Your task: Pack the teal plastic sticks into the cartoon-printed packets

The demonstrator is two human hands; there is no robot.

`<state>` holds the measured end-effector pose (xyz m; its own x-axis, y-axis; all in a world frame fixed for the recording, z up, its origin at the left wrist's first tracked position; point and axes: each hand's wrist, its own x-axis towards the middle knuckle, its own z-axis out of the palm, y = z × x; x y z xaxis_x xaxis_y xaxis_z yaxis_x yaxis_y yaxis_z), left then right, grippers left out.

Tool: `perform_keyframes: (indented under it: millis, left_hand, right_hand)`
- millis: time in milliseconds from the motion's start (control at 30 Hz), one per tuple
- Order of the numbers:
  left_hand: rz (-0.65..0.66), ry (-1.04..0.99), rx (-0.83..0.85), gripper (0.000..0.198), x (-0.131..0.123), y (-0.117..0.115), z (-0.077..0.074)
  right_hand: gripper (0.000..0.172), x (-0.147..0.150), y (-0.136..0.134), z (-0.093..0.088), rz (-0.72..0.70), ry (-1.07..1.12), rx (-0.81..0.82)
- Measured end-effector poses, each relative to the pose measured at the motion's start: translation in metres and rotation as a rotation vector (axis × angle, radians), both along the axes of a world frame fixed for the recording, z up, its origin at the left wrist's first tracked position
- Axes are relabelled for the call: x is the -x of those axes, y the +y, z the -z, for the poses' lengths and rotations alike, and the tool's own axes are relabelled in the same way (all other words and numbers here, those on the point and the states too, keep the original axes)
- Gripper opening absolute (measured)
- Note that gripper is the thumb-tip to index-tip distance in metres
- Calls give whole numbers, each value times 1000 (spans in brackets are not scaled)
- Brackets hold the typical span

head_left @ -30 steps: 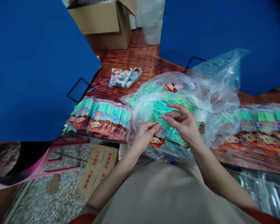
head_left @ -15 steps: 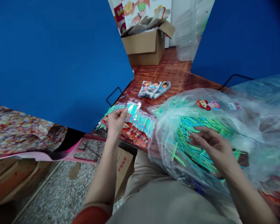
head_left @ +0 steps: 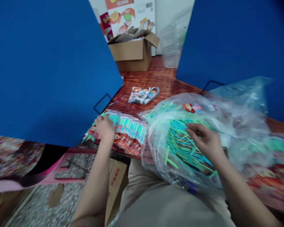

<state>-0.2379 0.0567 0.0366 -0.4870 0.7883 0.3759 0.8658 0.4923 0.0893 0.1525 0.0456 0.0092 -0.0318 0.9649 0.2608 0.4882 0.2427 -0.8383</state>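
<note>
My left hand rests palm down, fingers curled, on the left end of a row of filled stick packets with cartoon faces at the table's near edge. My right hand reaches into a big clear plastic bag full of loose green and blue sticks. Its fingers are bent among the sticks; whether they grip any is not visible.
A few more packets lie further back on the wooden table. An open cardboard box and a clear container stand at the far end. More packets blur at right. A flat carton lies on the floor below.
My left hand has come down from holding a packet up and now lies on the packet row. My right hand has shifted slightly within the stick bag. The view swung a little.
</note>
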Motion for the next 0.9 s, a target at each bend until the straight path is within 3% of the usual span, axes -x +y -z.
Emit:
perform_keyframes:
  millis: [133,233,333,467,567,633,767,900]
  left_hand:
    - [74,66,7,37,13,5,11]
    - [132,55,-63,37,19,7,13]
    - [207,28,-180,33,18,3,9]
    - [286,19,-317,31,10,-4,4]
    - [343,31,-378,31,1,-10,1]
    - [391,36,-417,28,-5,-13,0]
    - [492,25,-453,24,-20,-20,-5]
    - [548,-40,-439,26,-44,-26,-14]
  right_hand:
    - [26,-18,38,-18,164,-120,-173]
    - [31,-27,66,-19,265,-278,-208]
    - [41,-29,88,-14,389,-500,-138]
    - [67,-25,104,-3,488,-635,123]
    - [82,-22,109,6,492,-629,278]
    - [85,-24,112,12,496,-605,296]
    - [66,-36,116,15,495,-415,129]
    - [57,-48,112,0,450,-107,-85]
